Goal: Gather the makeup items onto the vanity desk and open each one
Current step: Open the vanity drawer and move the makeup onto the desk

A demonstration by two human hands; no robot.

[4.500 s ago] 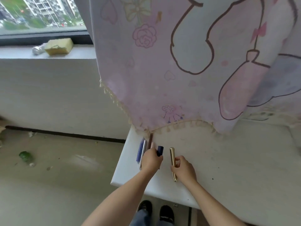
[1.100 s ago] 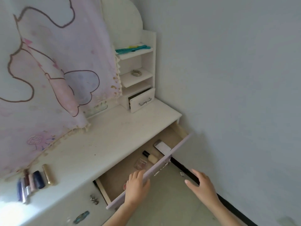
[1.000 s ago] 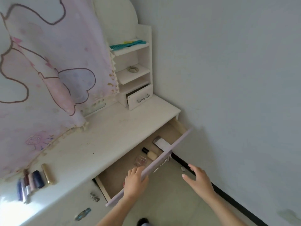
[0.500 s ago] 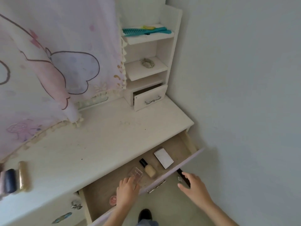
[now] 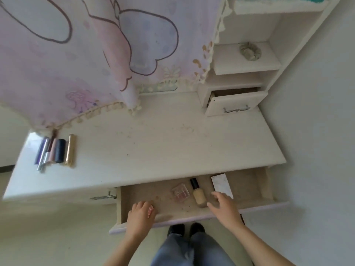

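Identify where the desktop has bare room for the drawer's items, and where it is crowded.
Bare: the wide middle and right of the desktop, between the row of tubes at its left end and the small drawer at back right. Crowded: the tubes' corner, and the open drawer around the foundation bottle.

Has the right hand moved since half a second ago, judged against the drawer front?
Yes. The right hand was outside the drawer front before. Now it has crossed over it and reaches into the drawer, with its fingers beside the foundation bottle.

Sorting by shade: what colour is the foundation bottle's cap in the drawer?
Black cap on a beige bottle; head view.
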